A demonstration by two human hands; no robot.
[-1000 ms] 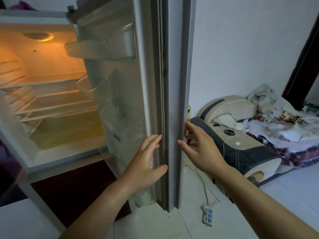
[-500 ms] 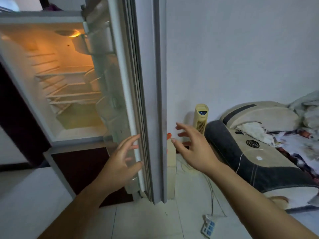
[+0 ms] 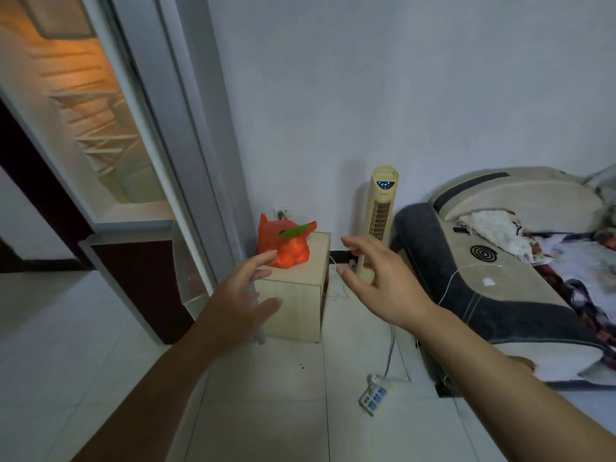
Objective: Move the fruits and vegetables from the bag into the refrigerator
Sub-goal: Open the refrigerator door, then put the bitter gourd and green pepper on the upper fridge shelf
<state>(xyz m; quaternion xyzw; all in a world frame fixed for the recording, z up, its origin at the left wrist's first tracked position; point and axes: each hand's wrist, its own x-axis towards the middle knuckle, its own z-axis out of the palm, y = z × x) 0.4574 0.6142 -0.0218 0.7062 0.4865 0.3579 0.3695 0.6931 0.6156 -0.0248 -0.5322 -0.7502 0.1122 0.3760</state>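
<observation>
An orange plastic bag [image 3: 290, 250] bulging with produce sits on a small wooden box [image 3: 298, 295] against the wall, a green vegetable [image 3: 296, 231] poking out of its top. The refrigerator [image 3: 110, 155] stands at the left, lit inside, its grey door [image 3: 190, 128] swung wide open beside the box. My left hand [image 3: 240, 301] hovers in front of the box with fingers spread, empty. My right hand [image 3: 376, 281] is held to the right of the bag, fingers spread and slightly bent, holding nothing.
A beige tower fan [image 3: 380, 221] stands right of the box. A cushioned sofa [image 3: 500, 261] with piled cloth fills the right side. A power strip [image 3: 373, 395] and its cables lie on the tiled floor. A wall socket [image 3: 283, 213] is behind the bag.
The view has swung right, from the refrigerator door to the box with the bag. Both hands have left the door edge and now reach out near the bag.
</observation>
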